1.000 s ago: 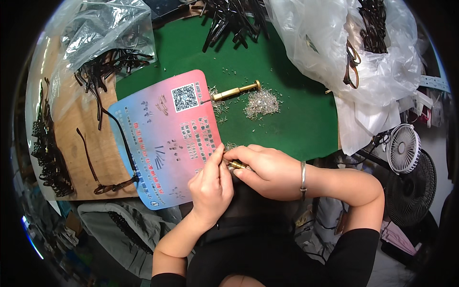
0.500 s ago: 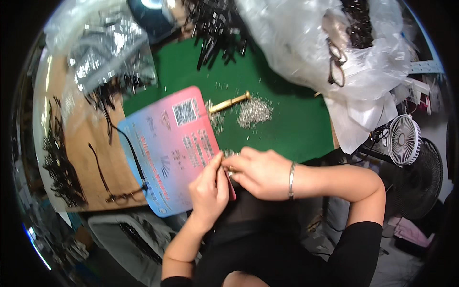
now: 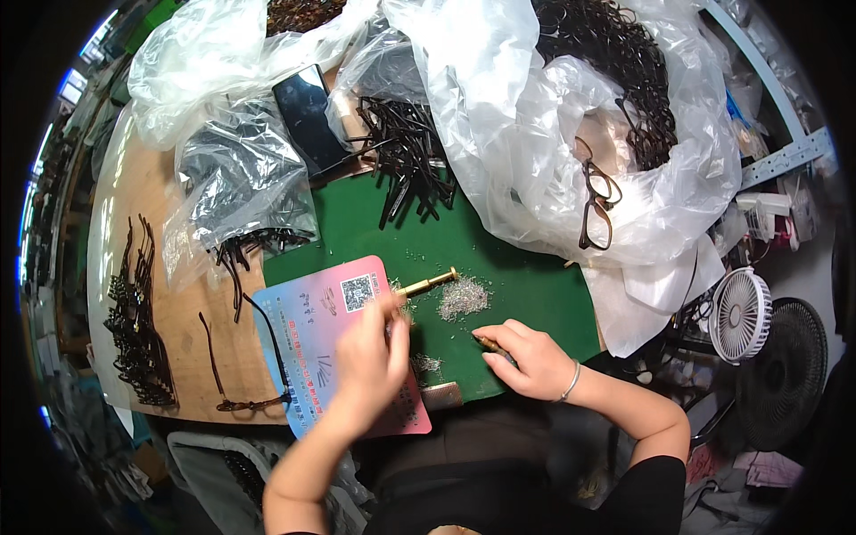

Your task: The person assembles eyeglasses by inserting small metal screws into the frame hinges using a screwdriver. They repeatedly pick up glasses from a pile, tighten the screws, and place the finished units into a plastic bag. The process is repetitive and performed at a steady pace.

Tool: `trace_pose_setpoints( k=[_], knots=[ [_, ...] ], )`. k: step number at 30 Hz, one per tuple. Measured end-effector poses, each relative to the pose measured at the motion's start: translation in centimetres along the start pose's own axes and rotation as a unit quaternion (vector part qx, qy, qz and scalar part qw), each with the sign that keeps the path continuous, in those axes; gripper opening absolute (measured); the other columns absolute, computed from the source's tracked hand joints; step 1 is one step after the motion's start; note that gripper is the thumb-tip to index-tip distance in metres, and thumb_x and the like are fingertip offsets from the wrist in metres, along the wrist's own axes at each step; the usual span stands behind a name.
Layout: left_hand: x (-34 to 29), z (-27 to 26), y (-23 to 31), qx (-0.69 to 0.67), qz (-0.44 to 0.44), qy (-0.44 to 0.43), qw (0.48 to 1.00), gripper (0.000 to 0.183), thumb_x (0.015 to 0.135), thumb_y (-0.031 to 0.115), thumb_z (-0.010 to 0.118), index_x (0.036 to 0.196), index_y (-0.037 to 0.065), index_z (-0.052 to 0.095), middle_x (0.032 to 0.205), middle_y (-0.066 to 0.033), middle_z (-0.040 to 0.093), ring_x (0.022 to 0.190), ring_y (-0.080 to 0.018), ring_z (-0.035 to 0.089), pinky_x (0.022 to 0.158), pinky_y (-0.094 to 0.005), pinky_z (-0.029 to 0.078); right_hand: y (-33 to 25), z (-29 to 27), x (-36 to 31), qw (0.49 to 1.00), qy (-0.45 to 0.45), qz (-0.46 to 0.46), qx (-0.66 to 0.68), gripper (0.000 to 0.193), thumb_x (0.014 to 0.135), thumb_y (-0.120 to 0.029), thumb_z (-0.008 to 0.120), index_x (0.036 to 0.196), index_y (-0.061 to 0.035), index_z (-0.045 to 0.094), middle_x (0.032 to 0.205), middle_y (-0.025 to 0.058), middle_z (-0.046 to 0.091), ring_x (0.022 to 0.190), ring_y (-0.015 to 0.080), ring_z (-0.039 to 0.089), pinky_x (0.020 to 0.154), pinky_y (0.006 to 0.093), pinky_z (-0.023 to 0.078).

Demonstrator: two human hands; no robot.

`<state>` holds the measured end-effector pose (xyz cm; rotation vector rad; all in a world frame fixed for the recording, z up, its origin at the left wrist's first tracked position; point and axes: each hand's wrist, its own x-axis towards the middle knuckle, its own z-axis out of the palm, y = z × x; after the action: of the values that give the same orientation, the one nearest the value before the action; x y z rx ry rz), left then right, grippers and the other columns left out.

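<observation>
My left hand (image 3: 370,357) is over a pink and blue printed card (image 3: 312,352), its fingertips smeared by motion next to a brass rod-like tool (image 3: 428,283). That tool lies on a green mat (image 3: 526,303), beside a pile of tiny silvery pieces (image 3: 464,298). My right hand (image 3: 532,359) grips a short brass-coloured tool (image 3: 496,347) with a dark tip, pointing left just above the mat. More tiny metal pieces (image 3: 426,364) lie between my hands. A dark spectacle frame (image 3: 254,406) sits at the left, one temple reaching over the card.
Dark temple arms (image 3: 406,147) are heaped at the mat's far edge, beside a phone (image 3: 310,120). A big clear plastic bag (image 3: 499,152) holds spectacle frames at the far right. More dark parts (image 3: 138,343) line the left side. A white fan (image 3: 743,314) stands at the right.
My hands, together at the card's near right edge before, have parted. The left has moved up toward the brass tool on the mat, the right rightward. The view has shifted too.
</observation>
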<state>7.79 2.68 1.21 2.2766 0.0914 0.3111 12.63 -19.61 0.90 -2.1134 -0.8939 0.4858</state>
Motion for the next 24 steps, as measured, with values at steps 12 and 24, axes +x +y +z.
trace_pose_setpoints(
  k=[12,24],
  knots=[
    [8.9,-0.7,0.1,0.09,-0.007,-0.006,0.996,0.027,0.075,0.007,0.061,0.102,0.007,0.061,0.074,-0.0115,0.061,0.061,-0.025,0.058,0.059,-0.0323,0.048,2.0,-0.8,-0.7,0.996,-0.024,0.006,0.089,0.026,0.088,-0.022,0.055,0.104,-0.0021,0.054,0.088,0.0132,0.057,0.077,0.0285,0.06,0.069,0.0348,0.048],
    [-1.2,-5.4,1.9,-0.284,-0.036,0.051,0.957,0.033,0.075,0.001,0.067,0.107,0.0,0.061,0.086,-0.0021,0.062,0.056,-0.0024,0.039,0.05,-0.017,0.033,6.0,-7.8,0.3,0.932,0.193,0.181,-0.249,0.018,0.076,-0.014,0.064,0.087,-0.0008,0.061,0.086,0.0171,0.059,0.082,0.0325,0.059,0.073,0.0388,0.047]
  ],
)
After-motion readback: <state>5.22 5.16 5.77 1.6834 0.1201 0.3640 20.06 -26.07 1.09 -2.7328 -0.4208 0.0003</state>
